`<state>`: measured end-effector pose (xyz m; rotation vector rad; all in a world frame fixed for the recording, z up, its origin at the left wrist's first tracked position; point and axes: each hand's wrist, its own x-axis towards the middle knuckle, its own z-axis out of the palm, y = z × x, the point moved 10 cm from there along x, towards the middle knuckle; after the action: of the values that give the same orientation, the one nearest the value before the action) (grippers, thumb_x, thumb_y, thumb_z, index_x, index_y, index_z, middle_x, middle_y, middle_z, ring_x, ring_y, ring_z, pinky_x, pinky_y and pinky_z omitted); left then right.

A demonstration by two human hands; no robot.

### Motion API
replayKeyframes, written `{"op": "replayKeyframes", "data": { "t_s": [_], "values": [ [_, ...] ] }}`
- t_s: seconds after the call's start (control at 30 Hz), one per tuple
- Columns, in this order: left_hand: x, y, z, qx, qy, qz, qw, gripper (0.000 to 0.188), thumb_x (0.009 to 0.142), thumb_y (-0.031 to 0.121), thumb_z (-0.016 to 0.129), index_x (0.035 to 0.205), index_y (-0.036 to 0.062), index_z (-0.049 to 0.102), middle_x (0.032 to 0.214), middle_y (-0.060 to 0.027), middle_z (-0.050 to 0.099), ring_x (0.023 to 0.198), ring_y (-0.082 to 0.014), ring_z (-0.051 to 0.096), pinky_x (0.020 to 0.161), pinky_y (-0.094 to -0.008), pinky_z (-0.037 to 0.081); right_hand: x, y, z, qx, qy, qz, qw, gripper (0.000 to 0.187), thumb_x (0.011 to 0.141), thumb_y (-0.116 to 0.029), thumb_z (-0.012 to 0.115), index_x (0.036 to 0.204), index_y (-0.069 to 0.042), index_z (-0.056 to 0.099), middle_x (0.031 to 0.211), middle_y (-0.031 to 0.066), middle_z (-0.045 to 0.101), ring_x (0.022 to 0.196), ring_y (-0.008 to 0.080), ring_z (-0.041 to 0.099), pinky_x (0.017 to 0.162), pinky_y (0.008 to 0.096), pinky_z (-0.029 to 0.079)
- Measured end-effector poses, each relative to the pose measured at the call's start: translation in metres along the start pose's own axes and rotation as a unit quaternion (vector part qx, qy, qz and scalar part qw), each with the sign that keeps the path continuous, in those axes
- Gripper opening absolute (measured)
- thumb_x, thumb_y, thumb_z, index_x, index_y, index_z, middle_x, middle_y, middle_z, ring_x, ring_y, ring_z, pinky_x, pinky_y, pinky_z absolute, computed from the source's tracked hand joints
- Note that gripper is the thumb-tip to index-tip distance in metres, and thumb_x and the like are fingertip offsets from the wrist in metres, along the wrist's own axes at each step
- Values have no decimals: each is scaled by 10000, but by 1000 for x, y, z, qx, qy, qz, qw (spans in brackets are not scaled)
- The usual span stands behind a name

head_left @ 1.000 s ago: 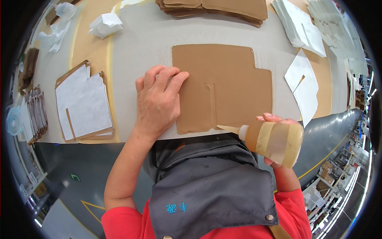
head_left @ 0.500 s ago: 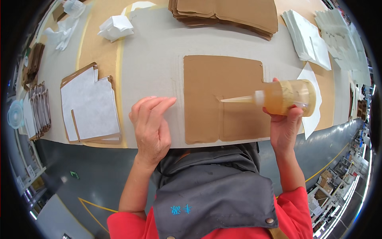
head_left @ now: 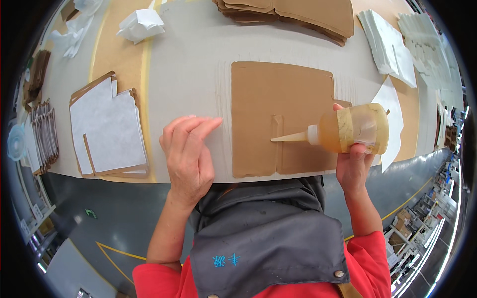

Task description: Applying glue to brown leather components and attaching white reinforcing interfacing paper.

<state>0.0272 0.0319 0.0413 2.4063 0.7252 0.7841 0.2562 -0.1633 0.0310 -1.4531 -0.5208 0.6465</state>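
Note:
My right hand (head_left: 354,171) grips a squeeze glue bottle (head_left: 354,128) with amber liquid inside and tape around its body. The bottle lies nearly level, its long tapered nozzle pointing left over a brown cardboard panel (head_left: 258,94). The nozzle tip sits by the panel's narrow slot; whether it touches the surface I cannot tell. The panel lies flat in front of me, notched at its upper right, under the bottle. Left of the panel, my left hand (head_left: 188,159) hovers near the table edge, empty, with its fingers stretched out and slightly bent.
A stack of brown panels (head_left: 313,17) lies at the far side. White-faced cut pieces (head_left: 107,129) are piled at left, beside a crumpled white sheet (head_left: 141,26). White sheets (head_left: 387,47) are stacked at far right, and a loose white sheet (head_left: 390,111) lies behind the bottle.
The bottle in my right hand has moved a little left and nearer to me, its nozzle tip shifting down alongside the slot. My left hand has barely moved.

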Motion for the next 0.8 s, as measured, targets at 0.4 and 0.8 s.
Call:
{"op": "replayKeyframes", "data": {
  "t_s": [0.4,0.8],
  "values": [
    [1,3,-1,3,2,13,1000,504,720,-119,487,1129,80,707,1100,-69,643,1094,-280,561,959,-377,388,-34,2,-3,-3,-2,29,1000,915,762,-556,822,1398,1,470,1352,209,599,1282,288,566,1071,429,463],
    [0,2,0,1,-1,1,1000,504,727,-104,484,1138,87,705,1107,-57,639,1111,-267,550,969,-374,376,-43,17,25,9,-22,51,998,953,736,-615,820,1385,2,494,1383,173,577,1303,276,538,1080,435,449]
  ]
}}
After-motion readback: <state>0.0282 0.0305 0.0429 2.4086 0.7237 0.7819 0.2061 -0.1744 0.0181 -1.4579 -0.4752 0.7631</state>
